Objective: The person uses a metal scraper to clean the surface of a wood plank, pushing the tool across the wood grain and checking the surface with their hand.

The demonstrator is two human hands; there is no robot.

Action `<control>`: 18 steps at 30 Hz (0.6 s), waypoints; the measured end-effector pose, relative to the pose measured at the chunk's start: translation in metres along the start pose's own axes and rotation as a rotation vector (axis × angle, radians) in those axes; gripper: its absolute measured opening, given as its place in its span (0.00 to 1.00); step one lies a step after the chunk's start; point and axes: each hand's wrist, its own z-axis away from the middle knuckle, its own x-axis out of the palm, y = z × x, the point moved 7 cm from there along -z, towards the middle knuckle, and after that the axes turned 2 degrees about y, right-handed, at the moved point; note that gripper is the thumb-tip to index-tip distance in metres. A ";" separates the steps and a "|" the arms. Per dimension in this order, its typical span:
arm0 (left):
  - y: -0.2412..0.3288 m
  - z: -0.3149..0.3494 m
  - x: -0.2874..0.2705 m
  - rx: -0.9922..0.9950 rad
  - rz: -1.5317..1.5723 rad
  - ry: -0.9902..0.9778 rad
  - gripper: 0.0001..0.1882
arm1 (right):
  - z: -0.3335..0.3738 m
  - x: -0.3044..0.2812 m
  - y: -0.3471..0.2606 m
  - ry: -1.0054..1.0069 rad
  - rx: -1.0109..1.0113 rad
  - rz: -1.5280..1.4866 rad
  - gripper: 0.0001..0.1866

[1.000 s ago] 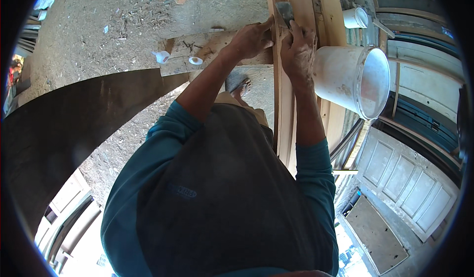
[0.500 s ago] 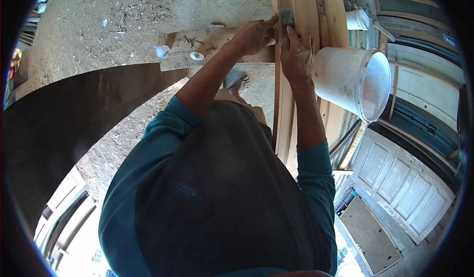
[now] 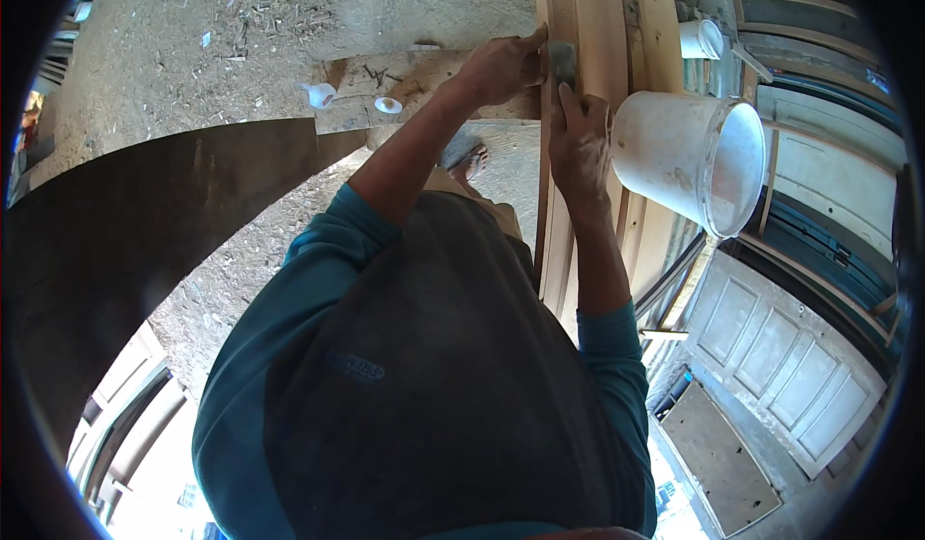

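My right hand [image 3: 582, 140] is closed round a putty knife [image 3: 563, 60] with a broad grey blade, its handle mostly hidden in the fingers. The blade lies against a long pale wooden beam [image 3: 599, 20], close to its left edge. My left hand [image 3: 503, 70] is at that same edge, left of the blade, with its fingers bent over the wood and the far fingertips touching it. The undersides of the left fingers are hidden.
A large white bucket [image 3: 665, 145] lies on its side right of the beam, with a smaller white bucket [image 3: 700, 39] beyond. A plank [image 3: 434, 70] at left carries a white cup [image 3: 319, 95] and a round lid [image 3: 387, 105]. A dark curved sheet [image 3: 145, 203] stands at left; a panelled door [image 3: 780, 347] leans at right.
My right hand has drawn the putty knife a little toward me along the beam. My left hand has stayed nearly in place at the edge.
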 end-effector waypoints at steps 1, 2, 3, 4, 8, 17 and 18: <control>-0.002 -0.001 0.000 -0.007 0.037 -0.006 0.42 | 0.001 -0.001 0.000 0.021 -0.002 -0.006 0.19; -0.003 -0.002 0.001 -0.010 0.073 -0.016 0.42 | 0.002 -0.005 -0.002 0.045 0.000 -0.011 0.19; -0.004 -0.002 0.002 -0.014 0.109 -0.027 0.43 | -0.003 -0.005 -0.003 0.043 0.011 -0.001 0.19; -0.005 -0.002 0.002 -0.011 0.099 -0.028 0.42 | -0.012 -0.003 -0.003 0.042 0.021 0.008 0.19; 0.002 0.000 -0.004 0.048 0.064 0.025 0.41 | -0.025 0.010 0.003 0.020 0.021 0.031 0.18; -0.012 -0.006 0.007 0.059 0.069 0.024 0.42 | -0.012 -0.001 0.002 0.045 0.048 -0.039 0.17; -0.010 -0.006 0.005 0.056 0.081 0.026 0.42 | -0.017 0.001 0.002 0.047 0.040 -0.029 0.17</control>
